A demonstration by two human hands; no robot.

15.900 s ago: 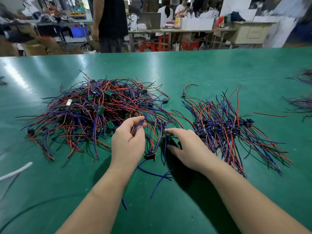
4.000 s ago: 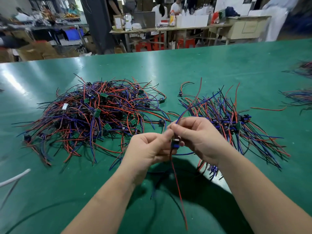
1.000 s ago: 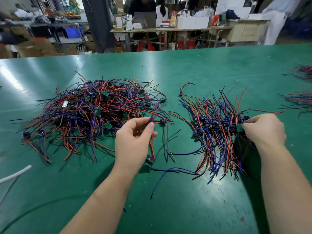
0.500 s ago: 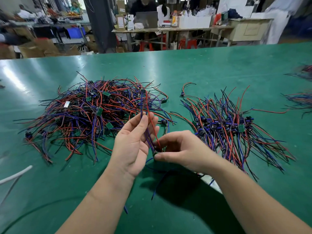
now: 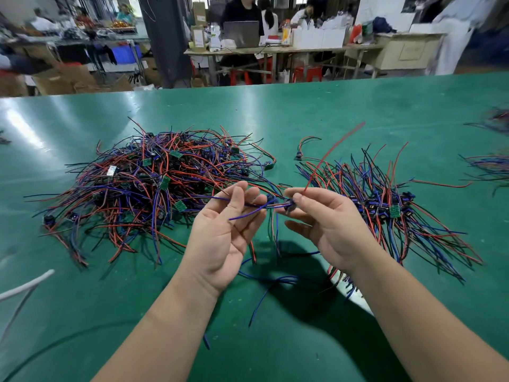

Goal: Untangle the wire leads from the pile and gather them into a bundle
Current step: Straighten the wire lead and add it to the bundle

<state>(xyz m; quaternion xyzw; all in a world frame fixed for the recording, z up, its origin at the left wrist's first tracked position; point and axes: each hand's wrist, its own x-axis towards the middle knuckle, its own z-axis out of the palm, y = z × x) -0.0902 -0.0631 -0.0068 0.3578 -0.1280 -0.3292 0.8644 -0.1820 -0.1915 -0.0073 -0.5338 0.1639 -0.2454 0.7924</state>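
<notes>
Pinching a wire lead [image 5: 256, 205] at the connector [image 5: 289, 203], right hand [image 5: 333, 230] grip's narrow. Left hand [image 5: 220, 238] grip holds its blue strands.

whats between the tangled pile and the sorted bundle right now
In the head view, the left hand and right hand hold one wire lead there, above loose blue leads on the green table.

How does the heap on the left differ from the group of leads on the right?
The left heap is a tangled mound, wires crossing every way; the right group lies flatter, leads fanned roughly side by side. The heap's connectors are scattered; the group's sit in a row across its middle. The heap looks larger than the group. Both hold red, blue and black leads.
</notes>
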